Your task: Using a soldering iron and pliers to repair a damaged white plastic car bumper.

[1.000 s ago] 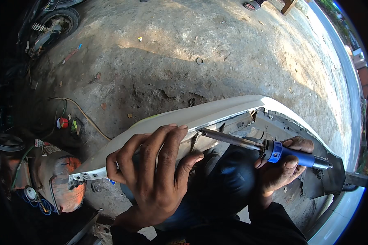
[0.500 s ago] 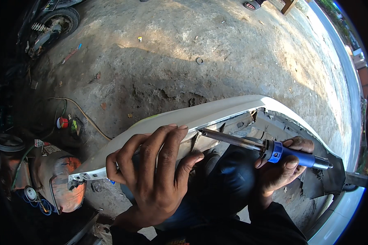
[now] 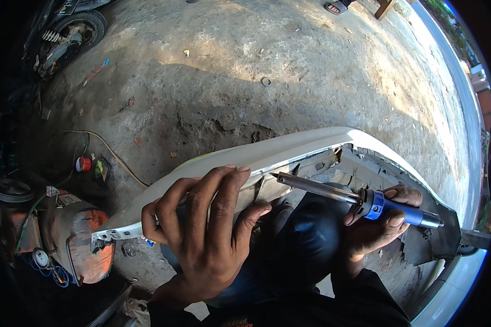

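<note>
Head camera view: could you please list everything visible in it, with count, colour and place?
Body panel: one, white, lying across the middle.
Soldering iron: one, metal barrel with blue handle, tip on the panel's inner side.
Compressor tank: one, orange, lower left.
Tape roll: one, red, on the ground at left.
Cable: one, tan, trailing across the ground at left.
Wheel: one, black, top left.
Ground: grey, cracked concrete.
Left hand: pressing on the panel's edge.
Right hand: gripping the iron's handle.
</note>
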### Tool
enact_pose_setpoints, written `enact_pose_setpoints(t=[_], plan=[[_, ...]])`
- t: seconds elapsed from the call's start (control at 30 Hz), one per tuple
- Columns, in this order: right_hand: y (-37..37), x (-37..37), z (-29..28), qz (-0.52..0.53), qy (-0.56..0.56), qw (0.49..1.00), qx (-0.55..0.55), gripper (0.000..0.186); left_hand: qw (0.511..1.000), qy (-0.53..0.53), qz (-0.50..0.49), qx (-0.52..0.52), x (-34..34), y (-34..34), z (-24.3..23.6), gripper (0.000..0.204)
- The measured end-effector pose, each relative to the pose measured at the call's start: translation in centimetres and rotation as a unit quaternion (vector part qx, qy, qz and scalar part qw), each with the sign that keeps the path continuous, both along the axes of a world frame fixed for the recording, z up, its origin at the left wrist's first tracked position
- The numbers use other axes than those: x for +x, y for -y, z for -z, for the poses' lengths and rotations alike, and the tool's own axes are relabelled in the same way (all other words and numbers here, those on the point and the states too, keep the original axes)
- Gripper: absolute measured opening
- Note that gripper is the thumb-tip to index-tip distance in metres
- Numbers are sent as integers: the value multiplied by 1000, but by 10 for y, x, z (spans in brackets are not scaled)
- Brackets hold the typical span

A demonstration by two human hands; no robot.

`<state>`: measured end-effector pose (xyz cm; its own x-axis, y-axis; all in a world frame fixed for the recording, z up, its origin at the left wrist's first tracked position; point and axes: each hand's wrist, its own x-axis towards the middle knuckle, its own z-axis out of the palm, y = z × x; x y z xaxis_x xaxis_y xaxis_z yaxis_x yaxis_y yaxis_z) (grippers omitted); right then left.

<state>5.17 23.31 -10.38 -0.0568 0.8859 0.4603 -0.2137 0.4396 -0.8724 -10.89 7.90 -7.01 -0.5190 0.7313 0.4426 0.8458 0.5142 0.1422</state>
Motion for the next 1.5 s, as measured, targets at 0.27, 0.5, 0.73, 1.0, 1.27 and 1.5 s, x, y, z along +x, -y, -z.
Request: enact_pose_setpoints(t=[0.27, 0.5, 0.73, 1.0, 1.27, 1.5], plan=[[2, -5, 2, -15, 8, 1000, -1, 56, 1000, 7, -1, -9, 0, 1, 0, 53], [-1, -7, 6, -5, 11, 1000, 25, 56, 1000, 8, -1, -12, 1, 1, -2, 53], [4, -3, -5, -14, 40, 999, -14, 59, 1000, 11, 1, -10, 1, 0, -3, 54], [0, -6, 3, 21, 26, 998, 44, 61, 1000, 7, -1, -7, 0, 1, -1, 54], [4, -9, -1, 20, 61, 998, 15, 61, 1000, 7, -2, -5, 1, 1, 1, 54], [4, -10, -3, 15, 64, 998, 13, 61, 1000, 8, -1, -7, 0, 1, 0, 53]])
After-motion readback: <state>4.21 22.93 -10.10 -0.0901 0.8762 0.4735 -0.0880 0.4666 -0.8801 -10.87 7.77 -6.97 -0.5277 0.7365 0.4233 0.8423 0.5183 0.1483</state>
